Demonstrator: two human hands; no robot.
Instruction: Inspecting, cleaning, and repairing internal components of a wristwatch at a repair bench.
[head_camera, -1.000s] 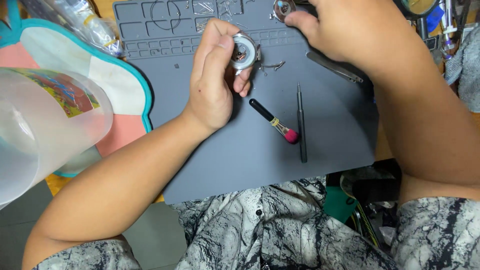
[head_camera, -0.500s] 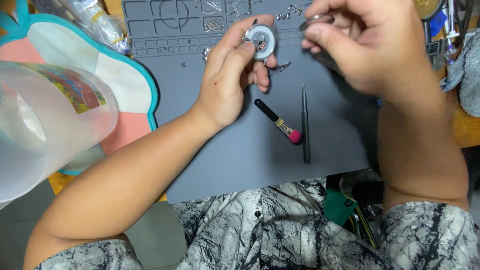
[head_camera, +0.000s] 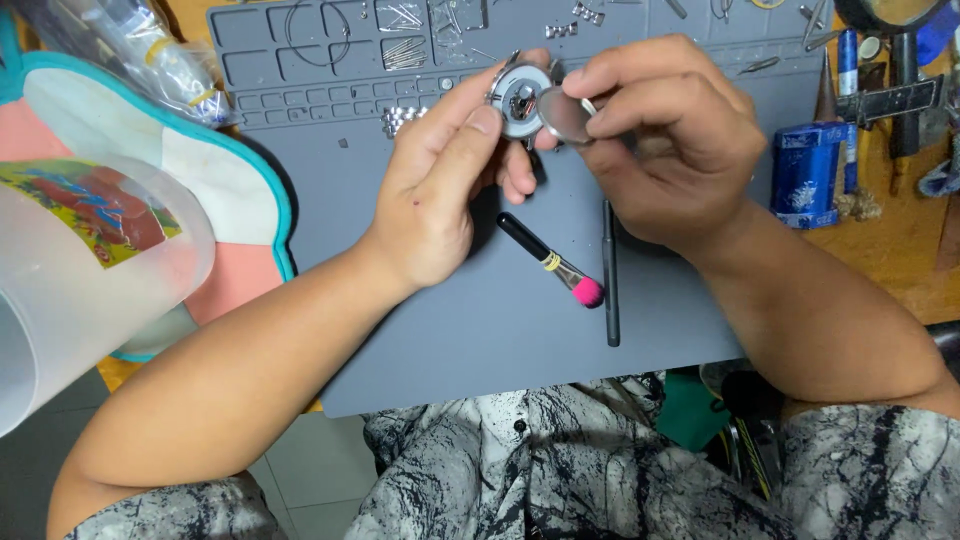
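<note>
My left hand (head_camera: 450, 180) holds a round silver watch case (head_camera: 518, 98) between thumb and fingers, its open back facing me with the movement showing. My right hand (head_camera: 670, 150) pinches a round metal case-back cover (head_camera: 565, 115) right against the case's right edge. Both hands hover over a grey work mat (head_camera: 450, 330). Below them on the mat lie a small black brush with a pink tip (head_camera: 555, 265) and a thin dark tool (head_camera: 609, 275).
Mat compartments at the top hold small metal parts (head_camera: 400, 118). A translucent plastic jug (head_camera: 80, 280) sits at the left over a pink and teal pad (head_camera: 240, 210). A blue cylinder (head_camera: 806, 175) and assorted tools (head_camera: 890, 95) stand at the right on the wooden bench.
My right hand came down from the top of the mat toward the left hand, bringing the round cover up against the watch case. The left hand lifted the case slightly and turned it.
</note>
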